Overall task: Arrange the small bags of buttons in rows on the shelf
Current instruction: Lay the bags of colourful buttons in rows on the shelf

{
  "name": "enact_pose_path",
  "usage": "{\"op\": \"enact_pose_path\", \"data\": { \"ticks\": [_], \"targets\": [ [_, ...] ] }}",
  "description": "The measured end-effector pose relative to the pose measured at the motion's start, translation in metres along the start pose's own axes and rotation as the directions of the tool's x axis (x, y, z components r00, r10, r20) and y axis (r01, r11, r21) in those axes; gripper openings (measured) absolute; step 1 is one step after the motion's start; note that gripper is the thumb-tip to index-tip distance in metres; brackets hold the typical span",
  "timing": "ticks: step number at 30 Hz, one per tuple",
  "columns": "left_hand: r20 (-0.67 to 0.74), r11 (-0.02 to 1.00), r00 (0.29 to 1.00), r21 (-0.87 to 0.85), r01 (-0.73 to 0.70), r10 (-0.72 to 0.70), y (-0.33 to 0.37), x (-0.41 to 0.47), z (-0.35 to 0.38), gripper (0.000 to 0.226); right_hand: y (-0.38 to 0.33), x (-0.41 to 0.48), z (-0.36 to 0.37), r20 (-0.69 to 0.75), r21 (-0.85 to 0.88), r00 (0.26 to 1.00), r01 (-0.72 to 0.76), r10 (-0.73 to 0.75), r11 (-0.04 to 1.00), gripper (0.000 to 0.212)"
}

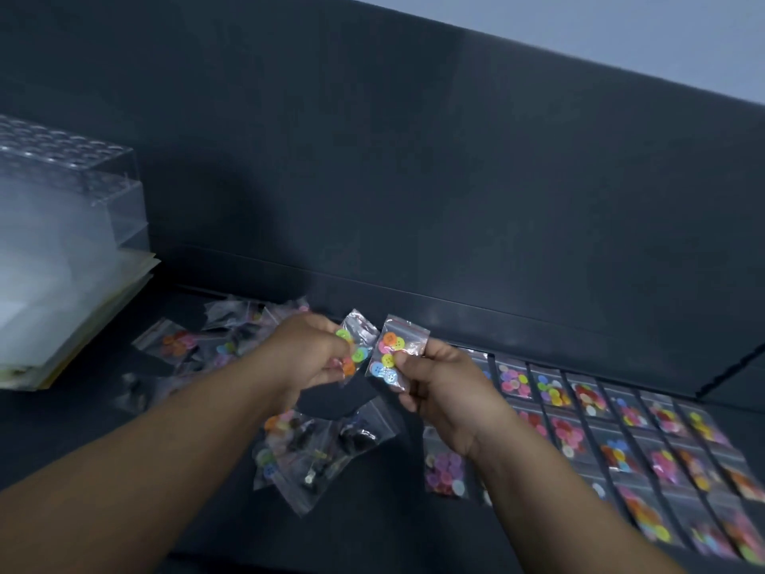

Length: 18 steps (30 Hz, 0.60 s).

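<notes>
Bare forearms, the left forearm [145,470] and the right forearm [559,511], enter from the lower edge and meet above the dark shelf [103,449].

Layout, left to right:
- A clear plastic box with a dimpled lid [70,192] stands at far left on a stack of pale flat sheets [95,316]. Neither appears to belong to this step.
- Unsorted clear zip bags of coloured buttons [306,453] lie in a loose, overlapping pile, partly behind the hands and partly below them.
- The left hand [308,354] pinches a clear zip bag of green, blue and orange buttons [357,345] between thumb and curled fingers. This area is blurred.
- The right hand [439,387] pinches a clear zip bag of orange, pink, yellow and pale blue buttons [393,354] by its lower side.
- Both held bags are raised above the shelf, just beside each other. Whether they touch cannot be told.
- Sorted button bags [612,432] lie flat in rows, edge to edge, out to the right border.

Step in hand, as judged: two bags have been taken from the pile and are ready for placing.

Procedure:
1. Keep one bag per hand.
2. Carry the right-hand bag to the open left end of a row, near the flat bag of pink and purple buttons [445,470].
3. Match the orientation of the neighbouring bags and set the edges parallel, without overlap.
4. Spread the buttons flat before letting go, so that the bag does not ride up on its neighbour.
5. Keep the wrist lifted clear of the placed rows. These light bags would probably slide easily.
</notes>
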<state>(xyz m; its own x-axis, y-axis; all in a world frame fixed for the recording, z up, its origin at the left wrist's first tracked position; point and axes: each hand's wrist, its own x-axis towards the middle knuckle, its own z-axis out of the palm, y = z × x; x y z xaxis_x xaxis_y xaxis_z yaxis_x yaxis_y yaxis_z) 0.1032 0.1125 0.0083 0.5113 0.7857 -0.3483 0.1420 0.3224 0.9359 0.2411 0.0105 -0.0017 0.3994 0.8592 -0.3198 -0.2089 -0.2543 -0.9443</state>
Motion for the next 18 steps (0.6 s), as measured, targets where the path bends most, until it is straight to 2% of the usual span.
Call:
{"op": "enact_pose_path", "data": {
  "ticks": [4,7,10,12,14,18],
  "targets": [
    [-0.013,0.999,0.999,-0.033,0.03,-0.03,-0.004,-0.011,0.036,0.02,-0.001,-0.01,-0.028,0.041,0.031,0.999,-0.02,0.018,0.999,0.013],
    [-0.008,1.0,1.0,-0.008,-0.016,0.016,-0.008,-0.023,0.073,0.025,-0.001,-0.024,-0.056,0.052,0.053,0.999,-0.002,-0.001,0.999,0.011],
    [0.033,0.999,0.998,0.026,-0.046,0.045,-0.013,-0.041,0.114,0.017,0.001,-0.042,-0.092,0.019,0.075,0.999,0.028,-0.029,0.997,0.02],
    [0.122,0.998,0.992,0.04,-0.04,0.035,-0.017,-0.053,0.142,0.005,0.003,-0.054,-0.12,-0.011,0.081,0.999,0.049,-0.048,0.995,0.022],
    [0.184,0.995,0.983,0.091,-0.044,0.027,-0.024,-0.063,0.171,0.016,0.005,-0.068,-0.148,-0.04,0.075,0.998,0.06,-0.057,0.995,0.022],
    [0.162,0.982,0.985,0.169,-0.09,0.062,-0.034,-0.076,0.227,0.027,0.012,-0.096,-0.205,-0.055,0.055,0.998,0.042,-0.039,0.998,0.009]
  ]
}}
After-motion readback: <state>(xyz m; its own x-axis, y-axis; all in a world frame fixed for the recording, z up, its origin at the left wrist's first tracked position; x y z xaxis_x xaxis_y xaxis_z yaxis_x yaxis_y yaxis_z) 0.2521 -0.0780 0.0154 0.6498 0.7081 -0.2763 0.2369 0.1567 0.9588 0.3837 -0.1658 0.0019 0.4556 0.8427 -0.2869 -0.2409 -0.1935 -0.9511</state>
